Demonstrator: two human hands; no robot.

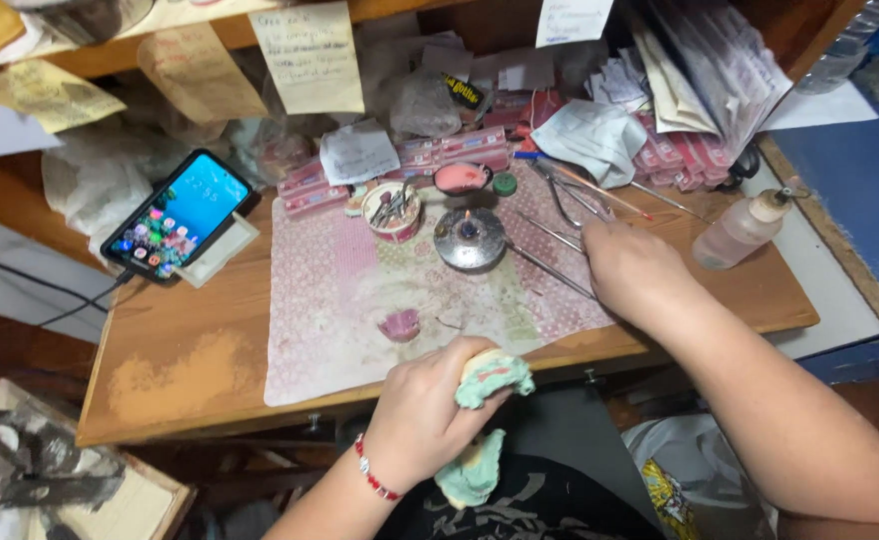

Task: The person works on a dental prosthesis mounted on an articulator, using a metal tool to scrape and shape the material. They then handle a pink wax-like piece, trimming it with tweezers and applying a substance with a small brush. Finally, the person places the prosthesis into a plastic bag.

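Careful: my left hand [422, 405] grips the green plaster cast [493, 377] at the desk's edge, my right hand [632, 268] closes over metal tools [552, 268] beside the lit burner [470, 238] (sleeve-catching close); a nudge could topple it.

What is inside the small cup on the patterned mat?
The small cup on the patterned mat holds several thin metal tools standing in a bunch. Their lower ends and the cup's bottom are hidden by its wall.

wooden desk [190, 350] | wooden shelf [110, 55] above | blue surface [865, 180] right | dark floor [0, 345]
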